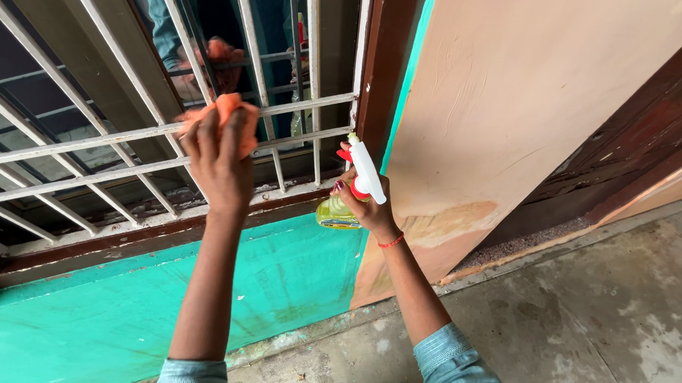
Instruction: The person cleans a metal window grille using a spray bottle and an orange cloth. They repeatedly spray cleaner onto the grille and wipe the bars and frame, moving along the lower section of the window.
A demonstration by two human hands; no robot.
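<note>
Orange cloth (pixel 221 113), upper left of centre, lay pressed on the white window grille (pixel 67 147) in my left hand's (pixel 220 164) closed grip; my right hand (pixel 365 209), lower right of it, clasped a spray bottle (pixel 353 192).

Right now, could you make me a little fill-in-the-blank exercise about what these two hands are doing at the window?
1. The left hand presses an ______ cloth against the white window grille.
2. The right hand holds a spray bottle filled with ______ liquid.
3. The wall below the window is painted ______.
4. A thin ______ band circles the right wrist.

Missing words: orange; yellow; green; red
</note>
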